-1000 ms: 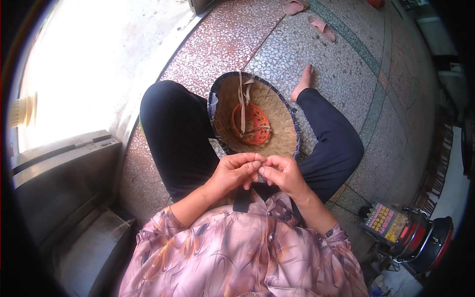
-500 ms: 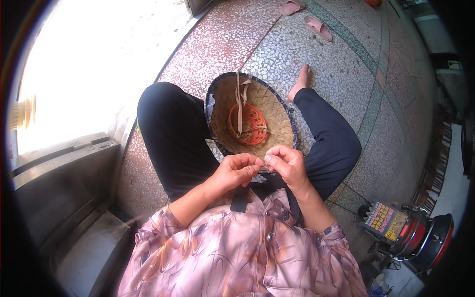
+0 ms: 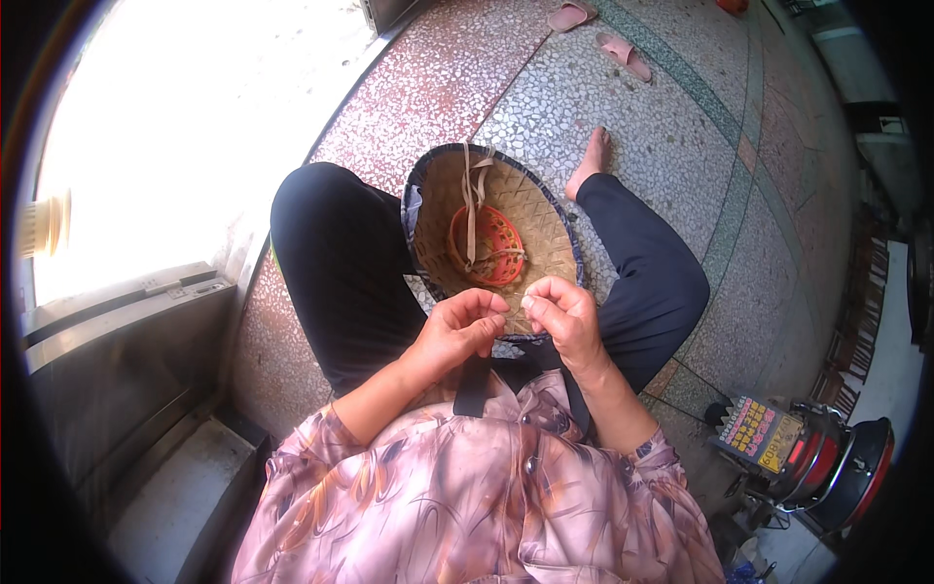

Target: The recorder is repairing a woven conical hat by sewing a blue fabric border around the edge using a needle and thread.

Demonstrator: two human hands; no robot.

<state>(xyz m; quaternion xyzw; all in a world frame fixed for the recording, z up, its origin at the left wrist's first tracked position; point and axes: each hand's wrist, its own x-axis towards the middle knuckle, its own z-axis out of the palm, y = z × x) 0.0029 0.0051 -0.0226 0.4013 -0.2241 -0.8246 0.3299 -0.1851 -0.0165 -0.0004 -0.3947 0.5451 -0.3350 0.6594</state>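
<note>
An upturned woven straw hat [image 3: 555, 243] with a dark cloth rim rests between my knees, its pale ties hanging across the inside. In its hollow sits a small orange-red plastic basket [image 3: 499, 234]; a tie crosses it, and the little bits inside are too small to name. Over the hat's near rim, my left hand [image 3: 460, 324] is closed in a pinch. Just to its right my right hand [image 3: 566, 319] pinches too, thumb against forefinger. A narrow gap separates the fingertips. Whatever they hold, if anything, is too small to make out.
Two pink slippers [image 3: 624, 55] lie on the speckled floor [image 3: 545, 97] at the far side. A bright doorway with a metal frame [image 3: 126, 311] is on the left. At the lower right stands a round red-and-black appliance [image 3: 851, 477] with a yellow label card [image 3: 762, 435].
My fingertips, which met half a second ago, have drawn slightly apart. The left hand has shifted a little to the left. The hat and basket stay where they were.
</note>
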